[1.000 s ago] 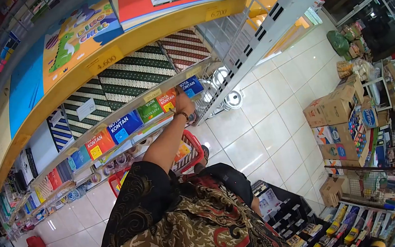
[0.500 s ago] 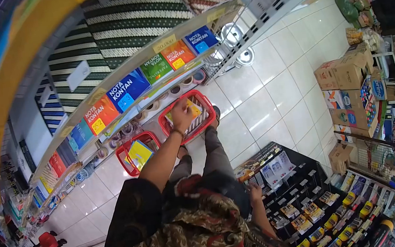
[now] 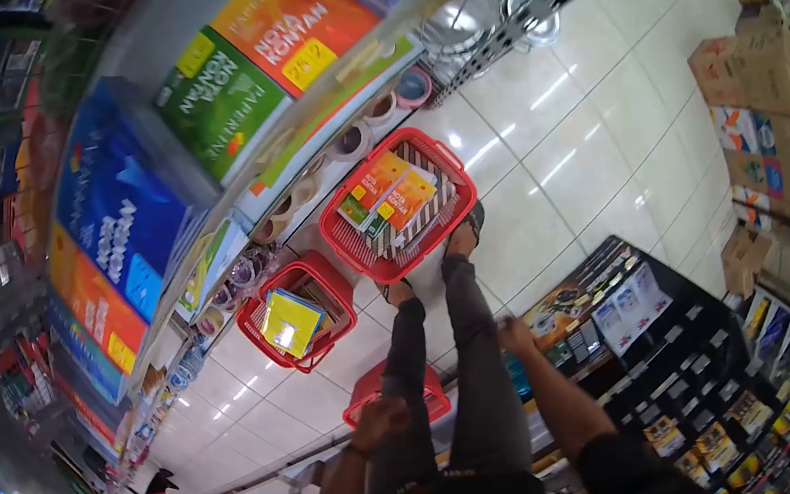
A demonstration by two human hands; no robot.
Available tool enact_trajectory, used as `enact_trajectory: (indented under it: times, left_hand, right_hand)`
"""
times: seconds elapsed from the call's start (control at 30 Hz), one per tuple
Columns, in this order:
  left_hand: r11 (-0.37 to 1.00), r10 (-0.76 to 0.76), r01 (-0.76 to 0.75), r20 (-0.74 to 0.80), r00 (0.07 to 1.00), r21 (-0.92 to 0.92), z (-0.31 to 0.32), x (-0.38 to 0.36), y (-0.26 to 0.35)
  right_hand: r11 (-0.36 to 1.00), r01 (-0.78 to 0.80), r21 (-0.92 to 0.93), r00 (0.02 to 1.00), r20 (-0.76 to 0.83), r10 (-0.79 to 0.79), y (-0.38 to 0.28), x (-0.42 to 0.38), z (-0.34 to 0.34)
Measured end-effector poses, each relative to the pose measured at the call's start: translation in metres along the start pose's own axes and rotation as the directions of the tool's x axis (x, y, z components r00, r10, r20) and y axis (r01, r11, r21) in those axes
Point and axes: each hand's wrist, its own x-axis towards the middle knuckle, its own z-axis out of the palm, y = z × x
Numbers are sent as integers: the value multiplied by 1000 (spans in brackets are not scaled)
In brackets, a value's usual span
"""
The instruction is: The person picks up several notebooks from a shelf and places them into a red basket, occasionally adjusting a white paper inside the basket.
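At centre, receipt books (image 3: 406, 197) lie in a red basket (image 3: 397, 274), above our left hand (image 3: 382, 422) and right hand (image 3: 515, 334); we cannot tell whether either is open.

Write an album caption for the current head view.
Two red baskets of stationery stand on white tiles near a person's feet.

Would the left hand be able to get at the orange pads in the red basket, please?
Probably yes, if the person bends: the red basket stands on the floor, but its top is open, and nothing covers the orange pads from the left hand.
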Motion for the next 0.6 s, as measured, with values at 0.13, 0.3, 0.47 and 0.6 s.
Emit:
enact_trajectory:
  times: [0.13,0.3,0.47,0.6]
  left_hand:
    - [989,-112,103,-80,990,-108,-8,-15,-69]
    - [947,-175,125,-149,973,-297,-4,-1,-76]
    - [948,-76,17,-172,982,-319,-3,20,-87]
    - [954,-64,0,-202,977,-299,-3,21,-75]
  right_hand:
    - [745,665,-61,505,-697,-508,-181,162,22]
    - [869,428,248,886,-305,-349,-317,272,74]
    - [994,1,-107,992,-122,-14,-384,283,99]
    - [985,-129,112,934,-319,159,-380,290,102]
